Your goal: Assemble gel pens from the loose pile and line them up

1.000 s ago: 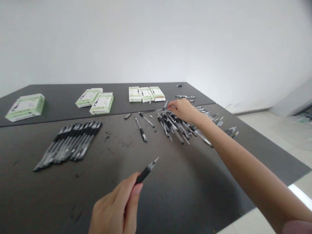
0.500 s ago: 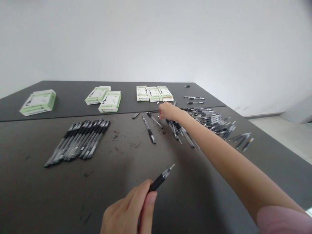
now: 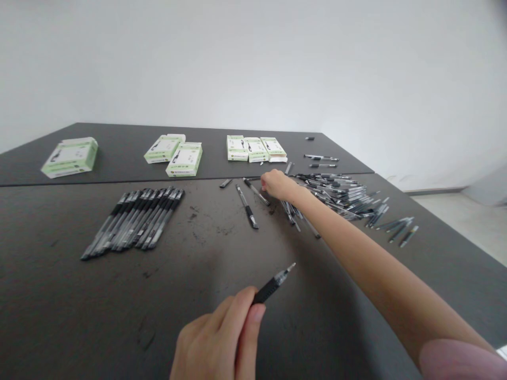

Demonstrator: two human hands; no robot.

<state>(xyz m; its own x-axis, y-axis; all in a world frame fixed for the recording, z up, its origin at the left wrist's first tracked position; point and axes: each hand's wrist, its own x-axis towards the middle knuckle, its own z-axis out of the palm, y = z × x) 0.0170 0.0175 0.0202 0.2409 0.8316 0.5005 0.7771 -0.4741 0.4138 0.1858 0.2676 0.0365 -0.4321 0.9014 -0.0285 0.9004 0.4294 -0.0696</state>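
My left hand (image 3: pixel 219 335) is closed around an uncapped gel pen (image 3: pixel 273 287), its bare tip pointing up and to the right. My right hand (image 3: pixel 277 184) reaches far forward, fingers curled down at the left edge of the pile of loose pens (image 3: pixel 340 195); whatever they grip is hidden. Just left of those fingers lies a clear pen with a black end (image 3: pixel 256 192). Beside it is a capped pen with a black grip (image 3: pixel 247 207), and a loose pen cap (image 3: pixel 225 183) lies farther left.
A neat row of capped pens (image 3: pixel 134 219) lies at the left on the dark table (image 3: pixel 99 322). Green-and-white boxes (image 3: pixel 184 160) stand along the back. Several pens (image 3: pixel 322 158) and a small cap (image 3: pixel 309 138) lie at the back right. A seam crosses the table.
The view has shifted slightly, so the table's things sit a little farther right and higher. My left hand keeps the pen; my right hand stays low by the pile, fingers curled.
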